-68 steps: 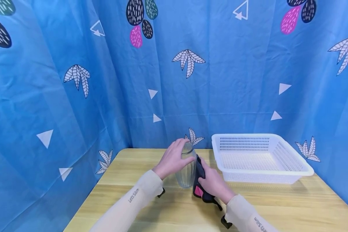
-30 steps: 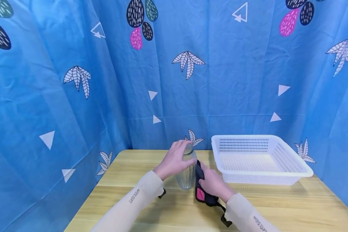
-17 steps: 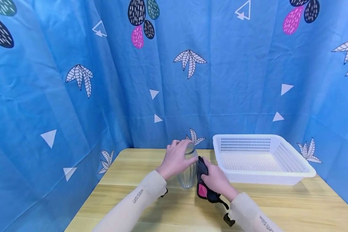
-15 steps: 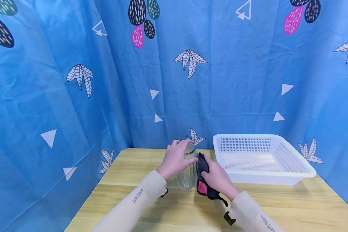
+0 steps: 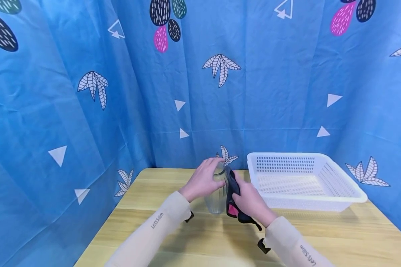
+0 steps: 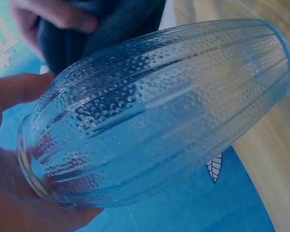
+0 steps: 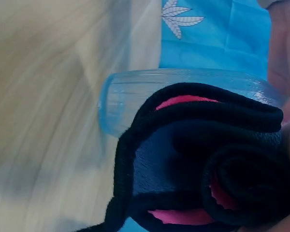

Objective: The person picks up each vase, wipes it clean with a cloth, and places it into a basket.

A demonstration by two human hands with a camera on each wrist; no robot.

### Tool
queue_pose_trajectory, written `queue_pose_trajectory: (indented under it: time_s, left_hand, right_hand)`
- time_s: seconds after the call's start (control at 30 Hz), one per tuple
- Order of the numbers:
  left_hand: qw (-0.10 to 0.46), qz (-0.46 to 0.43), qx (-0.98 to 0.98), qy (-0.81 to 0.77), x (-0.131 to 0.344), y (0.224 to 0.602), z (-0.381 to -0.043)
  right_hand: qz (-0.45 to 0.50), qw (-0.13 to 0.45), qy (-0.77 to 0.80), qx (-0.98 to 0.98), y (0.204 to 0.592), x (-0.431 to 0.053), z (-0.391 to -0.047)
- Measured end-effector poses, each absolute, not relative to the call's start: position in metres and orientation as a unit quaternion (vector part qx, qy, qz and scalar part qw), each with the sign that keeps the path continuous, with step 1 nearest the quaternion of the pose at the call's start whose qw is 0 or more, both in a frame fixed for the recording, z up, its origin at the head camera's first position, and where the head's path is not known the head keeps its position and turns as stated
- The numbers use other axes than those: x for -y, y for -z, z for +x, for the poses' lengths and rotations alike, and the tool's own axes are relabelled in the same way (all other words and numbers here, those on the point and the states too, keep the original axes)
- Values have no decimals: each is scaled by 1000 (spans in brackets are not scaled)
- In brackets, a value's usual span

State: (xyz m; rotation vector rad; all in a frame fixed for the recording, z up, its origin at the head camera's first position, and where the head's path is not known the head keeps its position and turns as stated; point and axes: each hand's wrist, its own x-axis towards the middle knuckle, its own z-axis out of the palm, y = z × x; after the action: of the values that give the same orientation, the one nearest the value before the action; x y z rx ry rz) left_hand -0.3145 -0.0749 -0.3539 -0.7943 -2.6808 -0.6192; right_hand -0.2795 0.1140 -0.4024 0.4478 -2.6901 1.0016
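Observation:
A clear ribbed glass vase (image 5: 215,202) with a narrowed neck stands upright near the middle of the wooden table. My left hand (image 5: 204,180) grips it around the neck from the left, thumb toward me; the left wrist view shows the dimpled glass body (image 6: 145,111) whole. In my right hand (image 5: 250,200) is a bunched dark cloth (image 5: 232,191) with black edging, pink lining and a strap hanging from its lower end. The cloth lies along the vase's right side. Up close in the right wrist view, the folded cloth (image 7: 154,159) covers part of the glass.
A white perforated plastic basket (image 5: 307,200) sits on the table's right side, close beyond my right hand. Blue patterned curtains (image 5: 217,111) hang behind and left of the wooden table (image 5: 167,185).
My right hand has slid the cloth up the vase's side, toward the neck, after lower positions earlier. My left hand keeps its hold, and the vase stays where it was.

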Motion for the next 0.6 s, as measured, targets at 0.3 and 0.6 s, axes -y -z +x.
queue_pose_trajectory:
  time_s: [0.3, 0.6]
  left_hand:
    - [123, -276, 928, 218, 79, 356, -317]
    - [137, -255, 924, 249, 77, 362, -316]
  right_hand:
    - [139, -8, -322, 936, 429, -109, -279]
    - [133, -10, -326, 936, 438, -112, -281]
